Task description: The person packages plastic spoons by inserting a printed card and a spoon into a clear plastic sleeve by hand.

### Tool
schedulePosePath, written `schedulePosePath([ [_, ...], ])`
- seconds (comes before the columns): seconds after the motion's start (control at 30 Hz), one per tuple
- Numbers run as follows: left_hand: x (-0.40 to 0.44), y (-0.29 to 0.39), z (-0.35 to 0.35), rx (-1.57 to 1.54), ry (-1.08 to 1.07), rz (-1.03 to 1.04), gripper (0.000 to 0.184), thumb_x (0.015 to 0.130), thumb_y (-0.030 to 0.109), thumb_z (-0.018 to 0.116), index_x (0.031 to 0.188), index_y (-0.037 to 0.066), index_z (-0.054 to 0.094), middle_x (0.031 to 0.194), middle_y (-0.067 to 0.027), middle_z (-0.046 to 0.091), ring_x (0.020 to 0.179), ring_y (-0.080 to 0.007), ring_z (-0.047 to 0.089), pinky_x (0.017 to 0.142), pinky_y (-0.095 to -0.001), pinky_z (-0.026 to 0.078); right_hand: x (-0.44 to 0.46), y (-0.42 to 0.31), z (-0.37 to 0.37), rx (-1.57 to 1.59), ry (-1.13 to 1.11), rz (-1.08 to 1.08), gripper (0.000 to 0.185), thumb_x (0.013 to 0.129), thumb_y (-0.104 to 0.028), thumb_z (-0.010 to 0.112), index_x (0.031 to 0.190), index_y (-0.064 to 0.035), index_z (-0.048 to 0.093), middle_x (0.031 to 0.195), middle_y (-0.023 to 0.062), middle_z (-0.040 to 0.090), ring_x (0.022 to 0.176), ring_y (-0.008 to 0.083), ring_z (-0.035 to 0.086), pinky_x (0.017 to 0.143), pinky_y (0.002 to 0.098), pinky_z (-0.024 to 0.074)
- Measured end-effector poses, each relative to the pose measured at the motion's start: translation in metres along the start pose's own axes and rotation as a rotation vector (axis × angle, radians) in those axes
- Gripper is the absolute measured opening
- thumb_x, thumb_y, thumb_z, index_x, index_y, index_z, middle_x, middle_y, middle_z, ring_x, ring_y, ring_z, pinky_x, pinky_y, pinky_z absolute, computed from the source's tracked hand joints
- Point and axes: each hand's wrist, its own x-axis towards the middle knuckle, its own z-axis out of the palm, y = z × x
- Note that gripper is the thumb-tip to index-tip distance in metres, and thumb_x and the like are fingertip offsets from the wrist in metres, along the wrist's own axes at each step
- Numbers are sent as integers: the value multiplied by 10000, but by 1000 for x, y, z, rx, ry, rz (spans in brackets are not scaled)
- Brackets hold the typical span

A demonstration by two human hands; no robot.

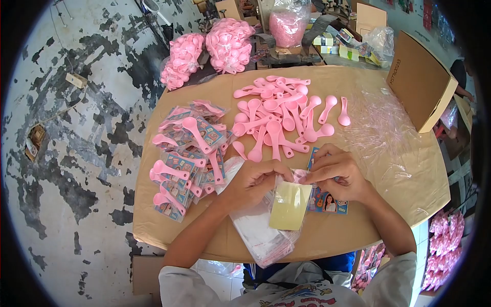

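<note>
From afar I am seeing packed spoons (194, 132) lying left of the yellow card (288, 203). Flat bags (255, 231) are sitting partly under it. My left grip (280, 179) is pinching the clear bag (294, 220) around that card, by its top. My right grip (306, 179) is pinching the bag's other top corner. Picture cards (329, 204) are lying to the yellow card's right. Too much tugging could be ripping the thin bag.
</note>
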Motion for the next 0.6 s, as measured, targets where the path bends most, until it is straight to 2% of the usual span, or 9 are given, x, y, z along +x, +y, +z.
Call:
schedulePosePath([
  [0.1, -1, 4, -5, -63, -17, -37, 140, 909, -21, 453, 960, -11, 582, 893, -28, 602, 848, -78, 583, 759, -236, 457, -2, 3, 2, -7, 4, -19, 423, 572, 42, 584, 914, -131, 762, 731, 47, 649, 731, 216, 557, 747, 336, 445],
  [0.2, -2, 1, -3, 16, 17, -40, 79, 885, -10, 555, 959, 13, 543, 861, -18, 581, 832, -67, 587, 712, -230, 474, 0, -2, -1, -32, -19, -25, 417, 594, 74, 597, 896, -158, 767, 804, 24, 668, 760, 220, 541, 697, 325, 457],
  [0.3, 1, 18, 1, 61, -14, -164, 233, 831, -5, 673, 989, 38, 507, 906, -20, 589, 824, -66, 600, 661, -222, 492, 2, -6, -6, -125, -57, -63, 423, 588, 59, 593, 897, -171, 768, 819, 30, 659, 788, 241, 552, 707, 352, 466],
  [0.4, 3, 17, -7, -27, -17, -271, 363, 785, -11, 736, 1054, 46, 500, 980, -31, 590, 843, -80, 624, 634, -213, 505, 8, -8, -13, -306, -122, -115, 433, 588, 44, 594, 940, -151, 752, 843, 42, 662, 843, 265, 565, 755, 385, 473],
  [0.5, 0, 41, -18, 81, 241, -170, 396, 796, -4, 729, 1125, 29, 512, 1066, -58, 619, 880, -89, 637, 661, -223, 512, 6, -11, -7, -357, -164, 111, 324, 686, -39, 639, 991, -110, 723, 886, 65, 675, 912, 287, 579, 845, 425, 449],
  [0.53, 0, 39, -20, 76, 409, 41, 450, 803, -7, 719, 1202, 31, 515, 1130, -74, 638, 891, -121, 651, 730, -265, 518, 7, -19, 0, -350, -176, 168, 267, 727, -93, 647, 985, -96, 716, 901, 74, 676, 927, 288, 579, 863, 429, 435],
  [0.6, -5, 42, -41, 519, 589, 321, 429, 793, -21, 710, 1185, 50, 551, 1164, -85, 639, 938, -160, 652, 771, -306, 512, 12, -41, 22, -336, -195, 281, 216, 808, -201, 664, 974, -68, 700, 932, 91, 680, 959, 288, 579, 901, 436, 409],
])
